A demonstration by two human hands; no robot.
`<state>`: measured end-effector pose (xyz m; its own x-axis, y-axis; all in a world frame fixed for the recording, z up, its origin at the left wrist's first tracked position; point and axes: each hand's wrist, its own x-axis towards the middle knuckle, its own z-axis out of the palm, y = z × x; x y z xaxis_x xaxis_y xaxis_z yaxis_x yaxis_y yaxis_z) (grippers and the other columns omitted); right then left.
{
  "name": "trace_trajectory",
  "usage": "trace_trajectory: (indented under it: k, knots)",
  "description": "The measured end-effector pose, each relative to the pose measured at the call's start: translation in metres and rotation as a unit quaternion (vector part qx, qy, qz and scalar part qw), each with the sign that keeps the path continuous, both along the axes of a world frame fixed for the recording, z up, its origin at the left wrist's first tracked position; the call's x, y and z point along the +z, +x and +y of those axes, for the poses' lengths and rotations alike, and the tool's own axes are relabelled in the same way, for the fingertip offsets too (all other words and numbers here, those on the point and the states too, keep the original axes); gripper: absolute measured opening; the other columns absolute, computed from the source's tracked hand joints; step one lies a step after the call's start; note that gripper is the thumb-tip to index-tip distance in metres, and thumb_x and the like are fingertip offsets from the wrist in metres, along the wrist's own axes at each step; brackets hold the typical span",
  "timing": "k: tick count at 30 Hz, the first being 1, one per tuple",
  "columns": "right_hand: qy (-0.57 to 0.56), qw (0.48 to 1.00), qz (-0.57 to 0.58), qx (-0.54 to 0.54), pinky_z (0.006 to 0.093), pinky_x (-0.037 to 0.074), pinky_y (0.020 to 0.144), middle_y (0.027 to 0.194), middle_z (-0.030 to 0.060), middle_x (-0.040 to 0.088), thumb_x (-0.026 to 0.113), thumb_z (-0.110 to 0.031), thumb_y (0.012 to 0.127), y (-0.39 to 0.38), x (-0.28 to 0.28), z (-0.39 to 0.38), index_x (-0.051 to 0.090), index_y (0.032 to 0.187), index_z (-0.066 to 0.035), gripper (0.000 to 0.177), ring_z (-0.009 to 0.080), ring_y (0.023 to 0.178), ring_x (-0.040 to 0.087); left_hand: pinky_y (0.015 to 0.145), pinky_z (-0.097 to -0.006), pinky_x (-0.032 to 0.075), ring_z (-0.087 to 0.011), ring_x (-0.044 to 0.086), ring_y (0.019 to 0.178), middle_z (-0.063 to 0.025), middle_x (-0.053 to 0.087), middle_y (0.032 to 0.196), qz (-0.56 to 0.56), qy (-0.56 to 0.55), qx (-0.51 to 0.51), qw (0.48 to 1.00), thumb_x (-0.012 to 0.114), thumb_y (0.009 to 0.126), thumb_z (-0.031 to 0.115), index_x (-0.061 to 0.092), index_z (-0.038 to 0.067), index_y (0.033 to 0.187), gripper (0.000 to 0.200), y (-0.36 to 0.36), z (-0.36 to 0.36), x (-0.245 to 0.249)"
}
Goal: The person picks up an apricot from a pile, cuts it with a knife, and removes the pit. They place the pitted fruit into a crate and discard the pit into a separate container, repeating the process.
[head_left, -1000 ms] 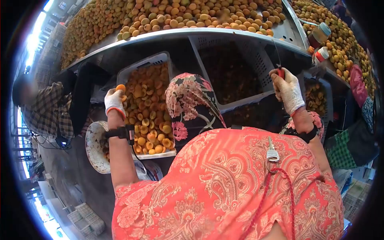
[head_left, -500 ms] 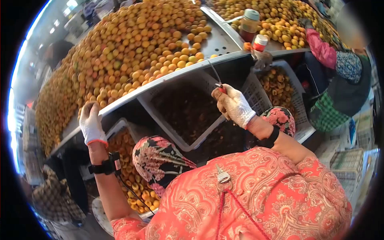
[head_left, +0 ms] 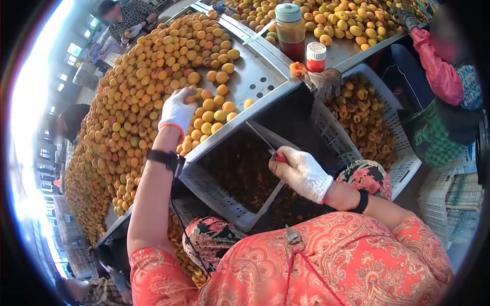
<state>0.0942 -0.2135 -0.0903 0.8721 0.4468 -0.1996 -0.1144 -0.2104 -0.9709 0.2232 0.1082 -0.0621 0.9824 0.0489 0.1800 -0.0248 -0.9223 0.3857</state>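
My left hand point(head_left: 178, 108), in a white glove with dirty fingertips, rests on the heap of apricots point(head_left: 153, 66) on the metal table. Its fingers are bent over the fruit but look open, and no apricot shows in its grip. My right hand point(head_left: 300, 172), gloved as well, is closed around the red handle of a knife point(head_left: 263, 136). The blade points up and left, over a grey plastic crate point(head_left: 224, 204) with dark contents below the table edge. Loose apricots point(head_left: 209, 120) lie between my left hand and the table rim.
A lidded bottle point(head_left: 290, 35) of dark liquid and a red jar with a white lid point(head_left: 316, 57) stand by the divider, near a dirty glove point(head_left: 326, 81). To the right, a crate point(head_left: 403, 148) holds cut apricots. Co-workers sit at the right point(head_left: 439, 122) and stand across the table point(head_left: 130, 20).
My left hand has moved from the table's edge farther right and onto the apricots. My right hand still holds the knife, a little lower. The view has shifted.
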Motion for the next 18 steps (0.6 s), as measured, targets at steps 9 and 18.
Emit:
trace_trajectory:
  k: [9,18]
  knots:
    - [0.006,1.000,-0.005,-0.010,0.0366,0.047,0.067,0.073,0.0169,0.062,0.062,-0.023,0.094,0.021,-0.011,-0.015,0.058,0.093,-0.001,0.023,0.0273,0.069,0.062,0.099,-0.0396,0.047,-0.0338,0.057,0.117,-0.0155,0.061,0.125,0.245,0.187,-0.013,0.951,0.057,0.086,0.018,0.065,0.014,0.122,0.037,0.083,-0.026,-0.035]
    - [0.126,0.992,-0.003,-0.030,0.0274,0.043,0.058,0.068,0.0014,0.054,0.058,-0.016,0.095,0.007,0.006,-0.020,0.055,0.087,-0.003,0.016,0.0073,0.063,0.050,0.073,-0.0363,0.059,-0.0291,0.069,0.082,-0.0145,0.063,0.103,0.125,-0.633,-0.052,0.763,0.063,0.084,-0.001,0.051,-0.002,0.120,0.037,-0.023,-0.040,0.017]
